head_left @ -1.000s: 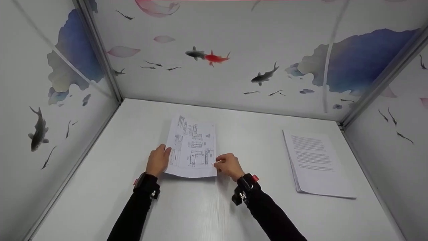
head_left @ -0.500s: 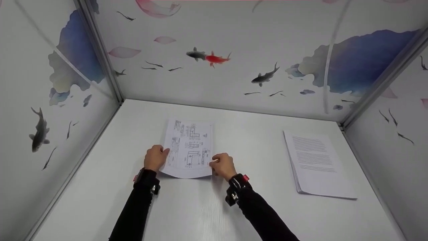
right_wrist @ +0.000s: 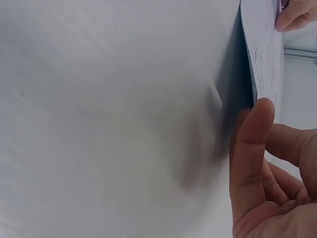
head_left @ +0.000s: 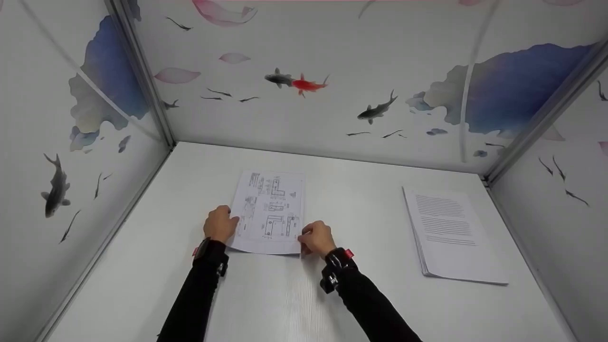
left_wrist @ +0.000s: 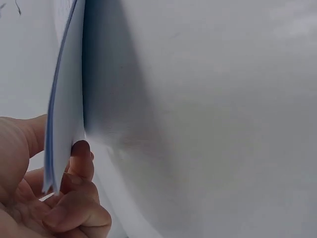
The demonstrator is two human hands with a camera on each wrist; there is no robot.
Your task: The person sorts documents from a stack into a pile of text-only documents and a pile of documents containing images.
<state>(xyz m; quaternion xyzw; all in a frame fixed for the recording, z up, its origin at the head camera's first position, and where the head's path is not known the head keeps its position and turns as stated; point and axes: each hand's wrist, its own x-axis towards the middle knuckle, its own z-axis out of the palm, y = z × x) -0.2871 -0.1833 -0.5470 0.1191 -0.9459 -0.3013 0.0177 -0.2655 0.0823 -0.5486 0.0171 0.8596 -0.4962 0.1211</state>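
A thin stack of paper sheets (head_left: pixel 270 213), printed on top with technical drawings, sits left of centre in the head view, close over the table. My left hand (head_left: pixel 221 224) grips its left edge. In the left wrist view, the sheets (left_wrist: pixel 67 109) stand edge-on between the thumb and the curled fingers (left_wrist: pixel 81 163). On the opposite side, my right hand (head_left: pixel 317 238) pinches the right edge near the lower corner. The right wrist view shows a fingertip (right_wrist: pixel 260 114) at the edge of the printed sheets (right_wrist: pixel 262 49), with the left hand's fingers at their far side.
A thicker stack of text-printed paper (head_left: pixel 451 232) lies on the right of the white table (head_left: pixel 351 304). Walls with painted fish and blue patches (head_left: pixel 517 90) enclose the table at the back, left and right.
The drawing sheets have come down and lie flatter, their near edge less bowed. My right hand has shifted slightly left, while both hands keep their hold on the edges.
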